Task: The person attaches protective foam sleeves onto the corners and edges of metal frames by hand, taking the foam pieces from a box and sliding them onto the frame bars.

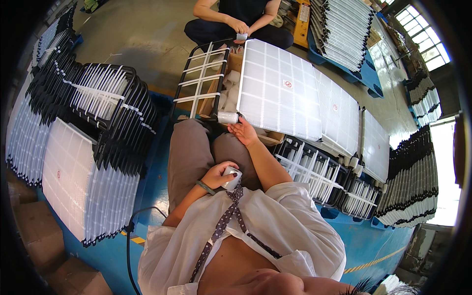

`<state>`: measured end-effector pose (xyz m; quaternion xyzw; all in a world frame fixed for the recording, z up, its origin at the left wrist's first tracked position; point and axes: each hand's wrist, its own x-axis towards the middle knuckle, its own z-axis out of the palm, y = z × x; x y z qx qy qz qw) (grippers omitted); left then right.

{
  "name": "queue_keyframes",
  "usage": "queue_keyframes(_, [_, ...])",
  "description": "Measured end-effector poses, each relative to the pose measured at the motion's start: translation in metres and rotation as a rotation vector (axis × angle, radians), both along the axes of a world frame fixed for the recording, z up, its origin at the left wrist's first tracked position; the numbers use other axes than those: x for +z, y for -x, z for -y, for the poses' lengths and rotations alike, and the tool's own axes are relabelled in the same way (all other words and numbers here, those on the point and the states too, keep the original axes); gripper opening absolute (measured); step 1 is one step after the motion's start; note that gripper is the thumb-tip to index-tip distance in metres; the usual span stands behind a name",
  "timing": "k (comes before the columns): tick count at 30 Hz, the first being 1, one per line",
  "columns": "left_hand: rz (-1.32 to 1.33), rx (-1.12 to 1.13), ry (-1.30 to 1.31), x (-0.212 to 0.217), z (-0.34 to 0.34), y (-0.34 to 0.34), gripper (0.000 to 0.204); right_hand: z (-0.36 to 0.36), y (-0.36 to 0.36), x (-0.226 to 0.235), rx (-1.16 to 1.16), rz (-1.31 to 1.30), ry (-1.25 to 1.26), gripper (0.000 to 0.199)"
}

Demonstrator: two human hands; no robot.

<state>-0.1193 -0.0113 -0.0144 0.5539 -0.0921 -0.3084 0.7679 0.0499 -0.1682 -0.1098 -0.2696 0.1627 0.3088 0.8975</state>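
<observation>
Indoors, on concrete floor (137, 29), left hand (219, 173) grips small white roll (231, 178); right hand (243, 132) open.

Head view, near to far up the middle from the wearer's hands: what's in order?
Left hand on a small white tape roll → right hand at a white roll → white mesh panel on the black frame → seated co-worker's hands.

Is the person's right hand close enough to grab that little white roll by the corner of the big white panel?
Probably yes. The right hand lies open, its fingers just beside the small white roll at the white mesh panel's lower corner, with nothing between them. The left hand holds another small white object.
</observation>
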Motion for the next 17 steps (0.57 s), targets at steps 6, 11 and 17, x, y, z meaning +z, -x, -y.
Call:
queue_keyframes(6, [0.001, -0.006, -0.006, 0.0016, 0.0007, -0.0006, 0.034, 0.0007, 0.0002, 0.0037, -0.013, -0.023, 0.007, 0.034])
queue_keyframes(11, [0.041, 0.005, -0.020, 0.0019, 0.0006, -0.0016, 0.035, -0.0014, 0.0007, 0.0029, -0.019, -0.010, 0.008, 0.038])
queue_keyframes(17, [-0.027, -0.011, 0.007, 0.0048, -0.0003, -0.0017, 0.036, -0.0006, 0.0003, 0.0017, -0.019, -0.018, 0.003, 0.039])
